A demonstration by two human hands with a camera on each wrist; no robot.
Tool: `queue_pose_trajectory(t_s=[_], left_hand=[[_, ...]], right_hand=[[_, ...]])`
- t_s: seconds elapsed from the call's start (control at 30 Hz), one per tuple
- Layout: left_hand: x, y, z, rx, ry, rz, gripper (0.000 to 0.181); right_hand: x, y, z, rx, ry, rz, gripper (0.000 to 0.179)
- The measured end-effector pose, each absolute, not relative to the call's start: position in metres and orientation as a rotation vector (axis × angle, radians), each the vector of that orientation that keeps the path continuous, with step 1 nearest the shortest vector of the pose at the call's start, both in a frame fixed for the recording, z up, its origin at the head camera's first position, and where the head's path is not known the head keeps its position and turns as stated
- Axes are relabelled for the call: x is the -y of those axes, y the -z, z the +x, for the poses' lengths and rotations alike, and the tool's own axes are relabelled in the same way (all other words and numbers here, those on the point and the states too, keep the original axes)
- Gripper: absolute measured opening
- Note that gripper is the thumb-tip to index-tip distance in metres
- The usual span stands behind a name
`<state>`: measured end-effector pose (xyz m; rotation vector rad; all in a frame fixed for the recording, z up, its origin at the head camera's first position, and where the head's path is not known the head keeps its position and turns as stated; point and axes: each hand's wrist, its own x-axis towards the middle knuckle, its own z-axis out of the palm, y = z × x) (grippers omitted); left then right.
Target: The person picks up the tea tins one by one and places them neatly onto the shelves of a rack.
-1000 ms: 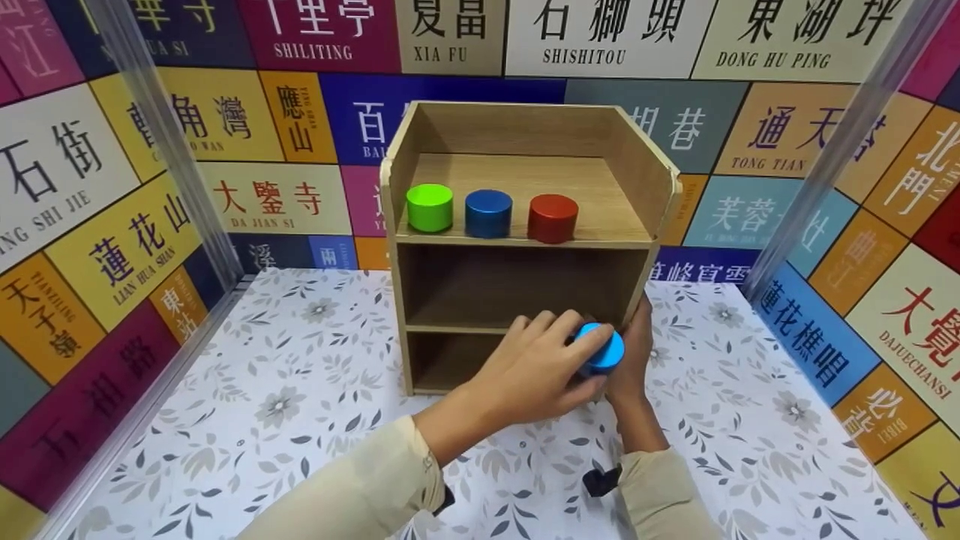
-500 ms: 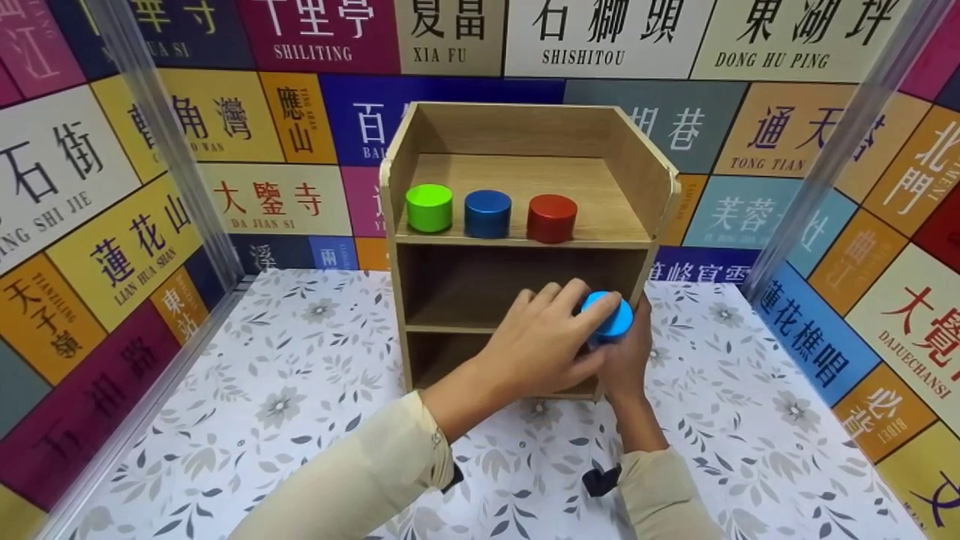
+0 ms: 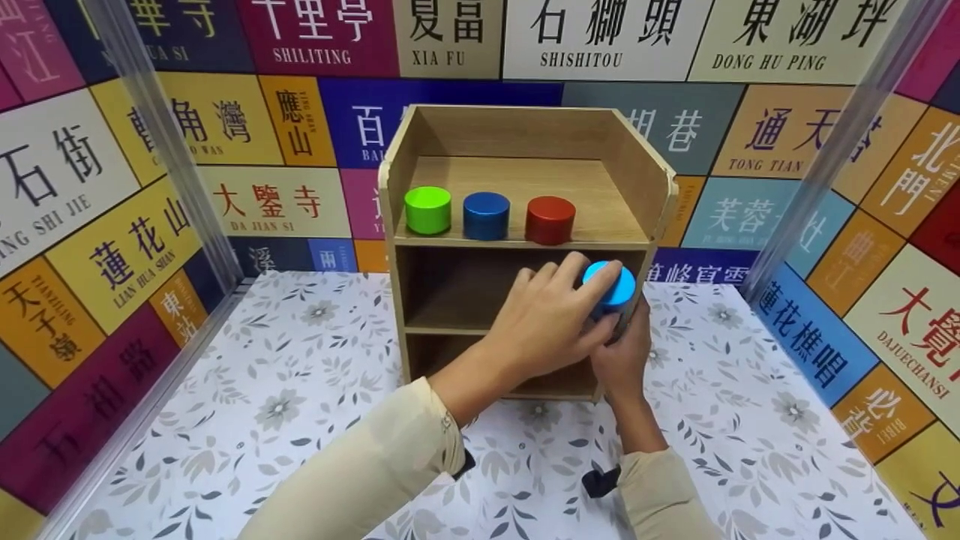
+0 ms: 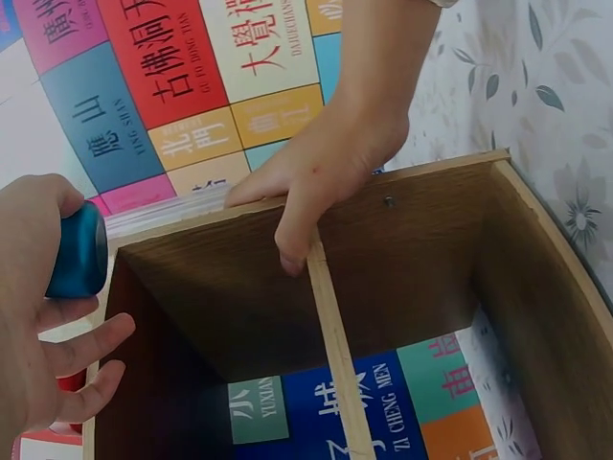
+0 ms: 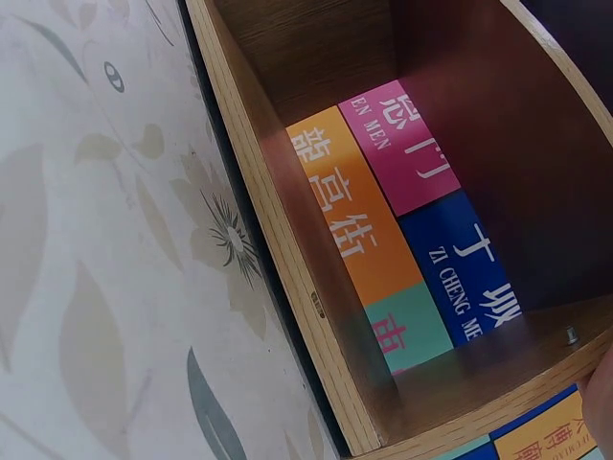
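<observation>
My left hand (image 3: 551, 315) pinches a light-blue cylinder (image 3: 615, 285) between thumb and forefinger, in front of the right side of a wooden shelf unit (image 3: 525, 330). In the left wrist view the cylinder (image 4: 81, 254) is level with the unit's upper part, and the other fingers stick out loosely. My right hand (image 3: 626, 349) grips the unit's right side panel; in the left wrist view its thumb (image 4: 297, 235) bends round the front edge by the middle board. A green cylinder (image 3: 428, 211), a dark-blue cylinder (image 3: 486, 217) and a red cylinder (image 3: 550, 222) stand in a row on the top shelf.
The unit stands on a white, leaf-patterned tabletop (image 3: 300, 450). Colourful sign-printed walls (image 3: 292, 202) surround it on the back and both sides. Clear corner strips (image 3: 825, 127) run up the walls. The top shelf has raised side panels (image 3: 645, 172).
My left hand has raised the light-blue cylinder from beside the lower shelves to just under the top shelf's front edge. My right hand keeps its grip on the side panel.
</observation>
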<state>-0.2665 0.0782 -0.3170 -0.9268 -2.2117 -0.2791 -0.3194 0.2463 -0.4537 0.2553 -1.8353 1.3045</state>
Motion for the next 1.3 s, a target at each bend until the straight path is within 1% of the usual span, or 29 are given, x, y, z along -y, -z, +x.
queue_pose_trajectory(t_s=[0.3, 0.8, 1.3], left_hand=[[-0.082, 0.307, -0.272, 2.258, 0.319, -0.885, 0.055], [-0.091, 0.293, -0.276, 2.283, 0.358, -0.828, 0.056], [-0.102, 0.280, -0.286, 2.318, 0.312, -0.741, 0.059]], right_hand=[[-0.246, 0.455, -0.319, 1.816, -1.265, 0.287, 0.075], [-0.249, 0.456, -0.320, 1.801, -1.331, 0.373, 0.084], [-0.247, 0.453, -0.320, 1.846, -1.343, 0.318, 0.086]])
